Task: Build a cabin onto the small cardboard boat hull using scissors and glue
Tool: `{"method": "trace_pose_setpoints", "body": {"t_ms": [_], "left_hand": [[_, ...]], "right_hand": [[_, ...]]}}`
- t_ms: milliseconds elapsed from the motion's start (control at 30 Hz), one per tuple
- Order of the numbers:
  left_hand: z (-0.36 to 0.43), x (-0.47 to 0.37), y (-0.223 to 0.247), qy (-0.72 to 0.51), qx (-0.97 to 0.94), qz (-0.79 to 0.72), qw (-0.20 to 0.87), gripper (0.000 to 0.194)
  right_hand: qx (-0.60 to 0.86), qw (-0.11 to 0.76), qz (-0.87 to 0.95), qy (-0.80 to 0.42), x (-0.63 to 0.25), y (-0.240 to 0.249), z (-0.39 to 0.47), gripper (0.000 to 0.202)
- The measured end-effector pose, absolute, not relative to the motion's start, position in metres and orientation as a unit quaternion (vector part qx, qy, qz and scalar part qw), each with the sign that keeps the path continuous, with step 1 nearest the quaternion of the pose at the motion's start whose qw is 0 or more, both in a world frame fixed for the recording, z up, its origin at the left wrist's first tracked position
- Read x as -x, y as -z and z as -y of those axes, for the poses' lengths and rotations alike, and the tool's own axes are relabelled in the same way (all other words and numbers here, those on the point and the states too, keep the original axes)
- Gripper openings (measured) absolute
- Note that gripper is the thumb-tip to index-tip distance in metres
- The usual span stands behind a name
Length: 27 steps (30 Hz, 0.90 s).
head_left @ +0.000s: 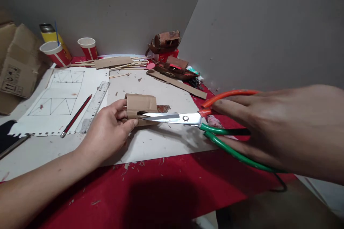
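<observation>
My left hand [110, 127] grips the left end of a small curved cardboard piece [141, 103], thumb in front and fingers behind and inside it. A dark opening shows in its lower front side. My right hand [290, 125] is closed around the scissors [188, 118], which have one orange and one green handle. The blades point left, and their tips lie at the cardboard's lower edge, close to my left thumb. Whether the blades bite into the cardboard I cannot tell. Just right of the piece lies a brownish scrap [163, 108].
White paper [161, 150] covers part of the red tabletop [107, 200]. A drawing sheet [64, 91], pencil [76, 115] and ruler [95, 105] lie left. Behind are paper cups [88, 48], sticks [120, 67], cardboard strips [177, 83] and two model boats [176, 66]. A cardboard box [20, 61] stands far left.
</observation>
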<state>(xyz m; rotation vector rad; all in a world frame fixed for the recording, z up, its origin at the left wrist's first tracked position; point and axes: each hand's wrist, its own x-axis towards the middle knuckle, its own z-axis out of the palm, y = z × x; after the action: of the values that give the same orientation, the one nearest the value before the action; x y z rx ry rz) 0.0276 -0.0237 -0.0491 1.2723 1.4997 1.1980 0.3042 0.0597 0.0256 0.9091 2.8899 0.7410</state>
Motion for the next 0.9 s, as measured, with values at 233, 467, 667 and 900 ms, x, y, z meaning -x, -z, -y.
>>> {"method": "trace_pose_setpoints", "body": {"t_ms": [233, 467, 667, 900], "left_hand": [[0.023, -0.028, 0.049, -0.489, -0.491, -0.58, 0.428, 0.042], [0.022, -0.029, 0.059, -0.495, -0.509, -0.554, 0.433, 0.041], [0.025, -0.03, 0.073, -0.484, -0.529, -0.584, 0.38, 0.042], [0.027, -0.028, 0.076, -0.479, -0.532, -0.591, 0.371, 0.04]], "right_hand": [[-0.278, 0.142, -0.935, -0.165, -0.29, -0.043, -0.071, 0.018], [-0.253, 0.088, -0.943, -0.195, -0.302, -0.031, -0.073, 0.029], [-0.212, 0.052, -0.95, -0.225, -0.315, -0.015, -0.069, 0.033], [-0.225, 0.097, -0.953, -0.18, -0.301, -0.011, -0.068, 0.024]]}}
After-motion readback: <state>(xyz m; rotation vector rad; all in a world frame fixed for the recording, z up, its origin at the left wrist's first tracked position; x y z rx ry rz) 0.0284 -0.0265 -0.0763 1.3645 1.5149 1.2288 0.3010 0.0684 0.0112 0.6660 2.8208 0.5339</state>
